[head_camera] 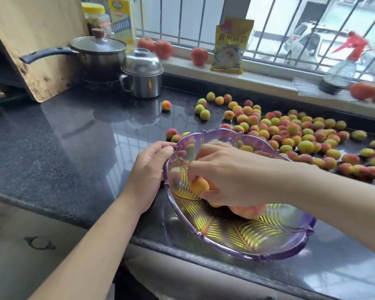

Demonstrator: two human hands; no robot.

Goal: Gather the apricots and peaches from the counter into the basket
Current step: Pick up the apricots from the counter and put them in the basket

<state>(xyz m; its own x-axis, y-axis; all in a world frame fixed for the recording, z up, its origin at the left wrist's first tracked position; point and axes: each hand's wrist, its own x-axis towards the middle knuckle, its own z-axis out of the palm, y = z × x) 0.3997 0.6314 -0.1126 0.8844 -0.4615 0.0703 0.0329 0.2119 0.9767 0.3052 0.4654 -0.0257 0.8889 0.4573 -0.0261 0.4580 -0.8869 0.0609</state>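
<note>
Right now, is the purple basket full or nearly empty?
Nearly empty: the purple basket shows mostly bare ribbed bottom, with one peach and the apricot the right hand holds.

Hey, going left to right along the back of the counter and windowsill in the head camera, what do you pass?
Wooden cutting board → lidded saucepan → steel pot → yellow packet → spray bottle.

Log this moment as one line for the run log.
left hand: grips basket rim | right hand: holds apricot over basket | peach: in basket | counter: most fruit left
</note>
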